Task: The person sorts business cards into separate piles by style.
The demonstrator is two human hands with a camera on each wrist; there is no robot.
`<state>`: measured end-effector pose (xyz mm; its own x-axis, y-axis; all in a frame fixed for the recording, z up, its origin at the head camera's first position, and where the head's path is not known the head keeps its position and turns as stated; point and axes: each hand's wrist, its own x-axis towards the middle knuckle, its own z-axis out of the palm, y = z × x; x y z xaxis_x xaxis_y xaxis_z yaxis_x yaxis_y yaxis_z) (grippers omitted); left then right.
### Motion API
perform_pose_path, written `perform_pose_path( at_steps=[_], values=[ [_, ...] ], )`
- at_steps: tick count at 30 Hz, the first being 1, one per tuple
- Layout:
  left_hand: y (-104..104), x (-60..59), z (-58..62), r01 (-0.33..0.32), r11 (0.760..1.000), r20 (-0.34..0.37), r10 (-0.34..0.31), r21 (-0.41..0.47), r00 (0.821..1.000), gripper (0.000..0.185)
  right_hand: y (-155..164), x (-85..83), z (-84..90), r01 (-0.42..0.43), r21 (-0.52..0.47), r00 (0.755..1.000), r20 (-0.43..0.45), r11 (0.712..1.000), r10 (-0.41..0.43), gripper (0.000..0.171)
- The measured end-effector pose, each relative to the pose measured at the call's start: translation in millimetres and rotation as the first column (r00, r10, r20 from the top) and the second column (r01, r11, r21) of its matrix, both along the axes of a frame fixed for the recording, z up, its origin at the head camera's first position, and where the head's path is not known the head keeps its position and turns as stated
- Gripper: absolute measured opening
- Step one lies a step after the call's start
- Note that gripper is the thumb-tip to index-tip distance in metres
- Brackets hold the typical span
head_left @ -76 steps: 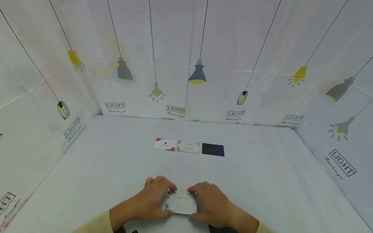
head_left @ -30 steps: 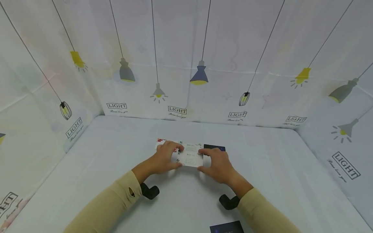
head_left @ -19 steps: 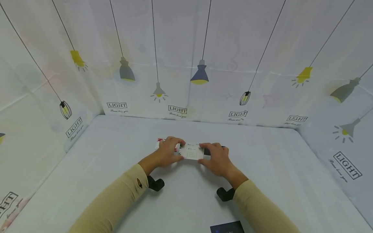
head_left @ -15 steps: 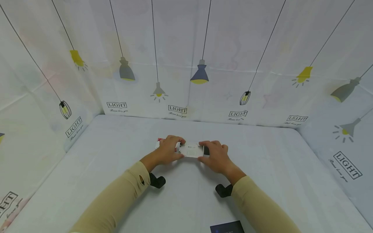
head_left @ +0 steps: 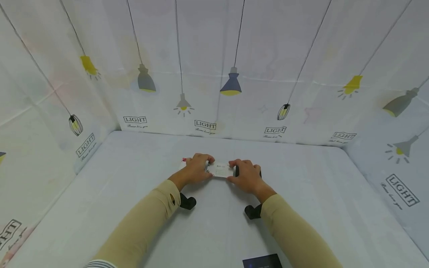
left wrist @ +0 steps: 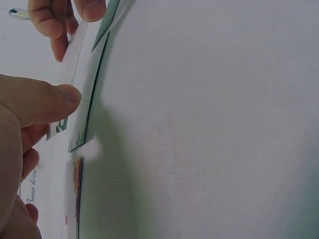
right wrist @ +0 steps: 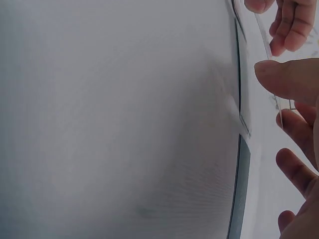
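Observation:
Between both hands, a white card with green leaf print [head_left: 219, 169] is held by its two short ends. My left hand [head_left: 197, 169] pinches its left end between thumb and fingers; my right hand [head_left: 247, 175] pinches the right end the same way. In the left wrist view the held card [left wrist: 75, 59] hovers just above another white card [left wrist: 88, 99] lying on the table. Beside that one lies a white card with red flowers [left wrist: 77, 194], mostly covered by my left hand in the head view. A dark card [right wrist: 240, 186] lies at the other side, largely behind my right hand.
Another dark card [head_left: 263, 261] lies at the table's near edge, by the right sleeve. Black wrist camera mounts [head_left: 188, 203] hang under both wrists. The white table [head_left: 151, 149] ends at a cloth wall [head_left: 161, 67] printed with lamps.
Both hands have carried the white card from the near side of the table forward to the row of cards. Over the last second it has moved slightly farther, covering the middle card in the head view.

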<state>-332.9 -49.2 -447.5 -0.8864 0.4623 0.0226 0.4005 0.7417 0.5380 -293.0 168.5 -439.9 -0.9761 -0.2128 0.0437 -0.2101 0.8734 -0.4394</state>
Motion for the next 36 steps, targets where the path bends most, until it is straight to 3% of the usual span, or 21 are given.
perform_pose_path(
  at_steps=[4, 12, 36],
  values=[
    [3, -5.6, -4.3, -0.008, 1.000, 0.010, 0.008, 0.001, 1.000, 0.046, 1, -6.0, -1.9, 0.004, 0.008, 1.000, 0.015, 1.000, -0.004, 0.030],
    [5, -10.4, -6.3, -0.029, 0.999, 0.016, 0.029, -0.041, 0.999, 0.046, -2, -12.5, -2.6, 0.006, 0.018, 0.999, 0.045, 1.000, -0.007, 0.027],
    [8, -14.6, -3.2, -0.041, 0.996, 0.062, 0.046, -0.081, 0.997, 0.043, -3, -20.6, -6.9, 0.019, 0.017, 0.994, 0.110, 1.000, -0.021, 0.035]
  ],
)
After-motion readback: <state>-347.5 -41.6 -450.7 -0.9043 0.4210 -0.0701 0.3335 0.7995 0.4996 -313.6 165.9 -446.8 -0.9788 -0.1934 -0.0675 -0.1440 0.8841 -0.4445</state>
